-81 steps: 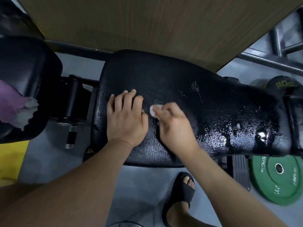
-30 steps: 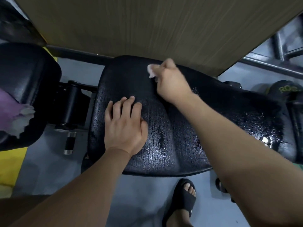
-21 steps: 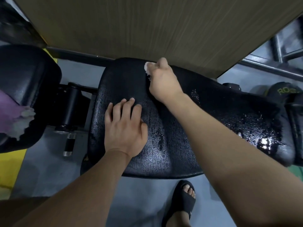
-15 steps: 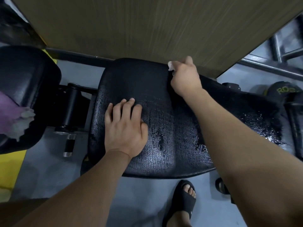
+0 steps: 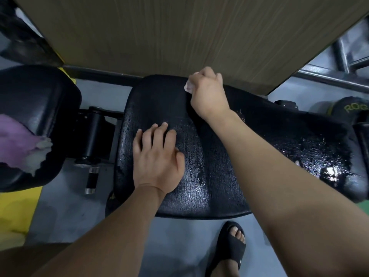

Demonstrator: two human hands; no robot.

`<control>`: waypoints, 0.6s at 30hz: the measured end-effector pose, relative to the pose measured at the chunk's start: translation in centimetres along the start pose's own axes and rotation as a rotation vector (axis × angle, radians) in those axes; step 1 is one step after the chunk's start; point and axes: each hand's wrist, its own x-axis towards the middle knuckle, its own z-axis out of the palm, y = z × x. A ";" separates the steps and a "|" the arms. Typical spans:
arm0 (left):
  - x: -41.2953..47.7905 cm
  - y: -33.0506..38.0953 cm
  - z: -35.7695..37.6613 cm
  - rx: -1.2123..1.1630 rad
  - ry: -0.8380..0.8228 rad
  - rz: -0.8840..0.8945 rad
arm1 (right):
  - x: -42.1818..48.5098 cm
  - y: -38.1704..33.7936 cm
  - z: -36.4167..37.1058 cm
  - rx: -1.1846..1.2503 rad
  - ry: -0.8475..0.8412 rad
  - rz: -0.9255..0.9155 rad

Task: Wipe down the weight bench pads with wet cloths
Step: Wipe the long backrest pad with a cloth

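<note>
A long black bench pad (image 5: 215, 176) fills the middle of the view, wet and glistening towards its right end. My left hand (image 5: 157, 158) lies flat on the pad's left half with its fingers spread. My right hand (image 5: 207, 92) is at the pad's far edge, fingers curled round a small white cloth (image 5: 188, 86) that shows only at the fingertips. A second black pad (image 5: 34, 108) stands at the left, with a purple and white cloth (image 5: 22, 144) lying on it.
A wooden panel (image 5: 179, 33) rises right behind the pad's far edge. A black hinge bracket and pin (image 5: 93, 140) join the two pads. A weight plate (image 5: 351, 108) sits at the right. My sandalled foot (image 5: 229, 250) stands on the grey floor below.
My right hand with the white cloth has swept from the pad's middle up to its far edge and moved along that edge. My left hand has stayed flat in place.
</note>
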 end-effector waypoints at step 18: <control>0.0 -0.2 0.1 0.011 -0.026 -0.009 | -0.6 2.5 -1.2 -0.150 -0.049 0.136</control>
